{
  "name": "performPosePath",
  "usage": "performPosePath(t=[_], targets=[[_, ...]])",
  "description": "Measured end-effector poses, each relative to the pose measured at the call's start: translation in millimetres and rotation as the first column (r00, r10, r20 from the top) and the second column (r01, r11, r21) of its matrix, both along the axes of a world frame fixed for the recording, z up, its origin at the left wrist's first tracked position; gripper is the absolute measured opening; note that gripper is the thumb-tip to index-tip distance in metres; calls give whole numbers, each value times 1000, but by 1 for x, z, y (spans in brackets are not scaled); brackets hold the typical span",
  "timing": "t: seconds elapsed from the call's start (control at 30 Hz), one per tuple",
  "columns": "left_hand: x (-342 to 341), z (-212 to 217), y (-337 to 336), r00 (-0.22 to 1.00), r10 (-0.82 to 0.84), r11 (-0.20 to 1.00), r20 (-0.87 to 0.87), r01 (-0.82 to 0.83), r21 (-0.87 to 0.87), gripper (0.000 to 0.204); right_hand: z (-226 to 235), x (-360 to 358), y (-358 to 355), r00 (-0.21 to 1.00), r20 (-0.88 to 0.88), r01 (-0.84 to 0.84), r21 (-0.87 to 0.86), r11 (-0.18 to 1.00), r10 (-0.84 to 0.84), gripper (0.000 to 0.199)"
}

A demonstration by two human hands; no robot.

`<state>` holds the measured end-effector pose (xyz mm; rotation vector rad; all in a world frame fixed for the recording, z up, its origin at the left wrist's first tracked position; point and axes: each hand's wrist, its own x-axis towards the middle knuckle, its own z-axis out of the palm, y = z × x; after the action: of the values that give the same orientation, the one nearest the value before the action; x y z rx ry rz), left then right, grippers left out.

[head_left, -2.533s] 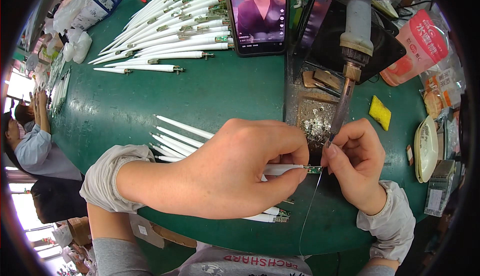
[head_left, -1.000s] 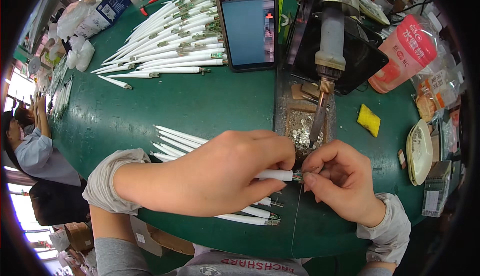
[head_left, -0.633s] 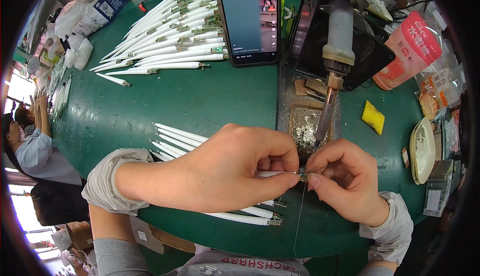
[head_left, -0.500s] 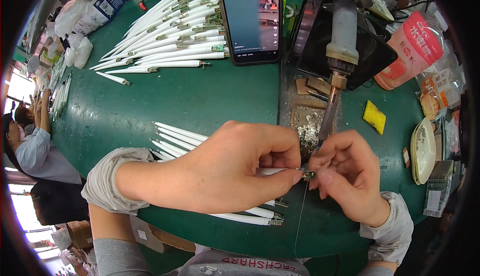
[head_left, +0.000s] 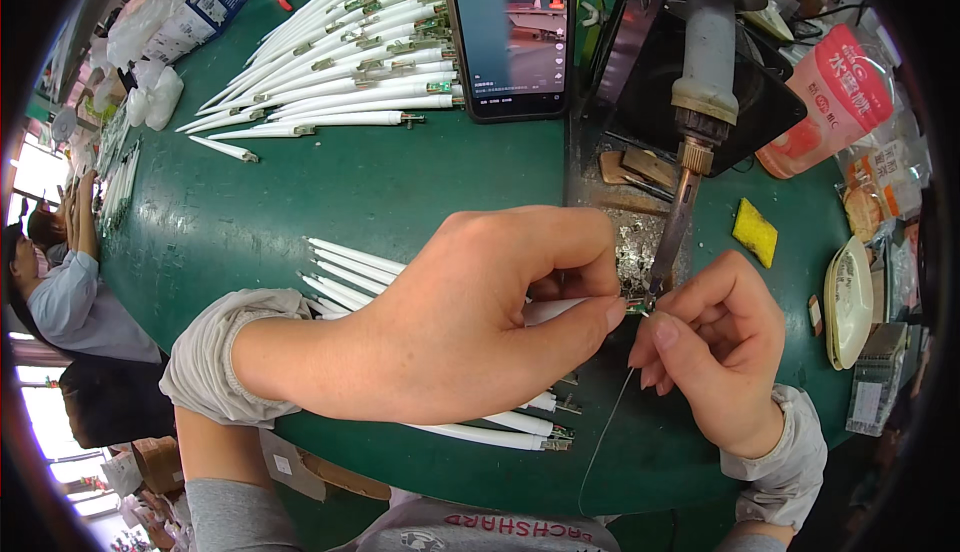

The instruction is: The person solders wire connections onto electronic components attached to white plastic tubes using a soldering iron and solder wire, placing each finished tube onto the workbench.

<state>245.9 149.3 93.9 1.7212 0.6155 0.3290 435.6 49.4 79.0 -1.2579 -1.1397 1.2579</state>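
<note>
My left hand is closed round a white stylus pen, its thumb along the pen. The small green circuit board at the pen's end pokes out past the fingertips, at the tip of a soldering iron. Just right of it, my right hand pinches a thin solder wire, whose tail hangs down toward the table's near edge. Whether the wire touches the board is too small to tell. More white pens lie under and beside my left hand, partly hidden by it.
A large fan of white pens covers the far left of the green table. A phone stands behind. To the right are a yellow sponge, a pink pouch and a pale dish. Another person sits far left.
My left hand has shifted slightly right and up, carrying the pen's board to the iron tip. My right hand has moved a little right with the solder wire.
</note>
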Motion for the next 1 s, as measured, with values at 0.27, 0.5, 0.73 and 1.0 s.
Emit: performPosePath(t=[0.27,0.5,0.73,1.0], targets=[[1,0,-1,999,23,998,32,-21,-53,3,-3,-1,2,999,-44,32,68,997,-30,12],[0,0,0,998,27,990,52,-20,-141,3,-5,0,1,998,-60,27,106,994,-21,13],[-1,0,1,1000,23,990,-9,-24,-139,4,-8,2,2,999,-39,9,129,992,-4,14],[-2,0,1,1000,20,991,-19,-22,-130,4,-9,2,0,999,-34,3,102,995,1,14]])
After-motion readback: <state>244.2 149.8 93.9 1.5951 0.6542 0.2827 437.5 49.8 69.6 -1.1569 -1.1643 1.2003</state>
